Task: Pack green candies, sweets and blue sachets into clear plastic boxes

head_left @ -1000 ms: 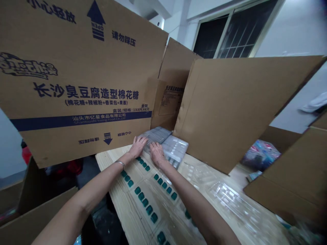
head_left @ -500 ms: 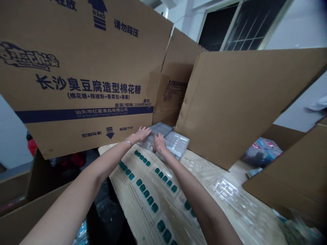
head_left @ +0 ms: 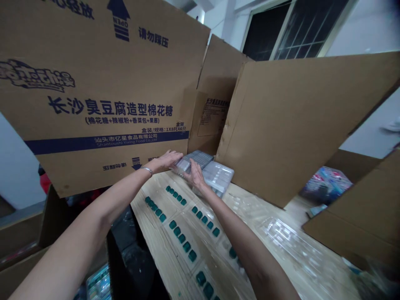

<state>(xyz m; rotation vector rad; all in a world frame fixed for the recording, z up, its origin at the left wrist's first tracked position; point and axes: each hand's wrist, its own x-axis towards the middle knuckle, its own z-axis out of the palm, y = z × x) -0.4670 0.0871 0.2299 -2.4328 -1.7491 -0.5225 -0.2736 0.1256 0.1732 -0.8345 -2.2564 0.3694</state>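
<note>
At the far end of the wooden table (head_left: 158,250), my left hand (head_left: 168,160) grips the left edge of a clear plastic tray (head_left: 182,166). My right hand (head_left: 196,175) is closed on the same tray's near right side, thumb toward the left. The tray's outline is hard to make out against a stack of clear trays (head_left: 201,157) just behind it. More clear trays (head_left: 218,174) lie right of my right hand. Under my forearms, clear trays with rows of dark green pieces (head_left: 181,238) lie flat on the table.
A tall printed cardboard box (head_left: 118,83) stands along the far left side, its plain flap (head_left: 300,125) angled right. Another clear tray (head_left: 290,241) lies on the table's right. At lower left is an open carton (head_left: 50,221); a further cardboard piece (head_left: 362,208) stands right.
My left hand has moved left and its wrist has lifted off the green rows. My right hand has turned, fingers now pointing up. The view has shifted slightly.
</note>
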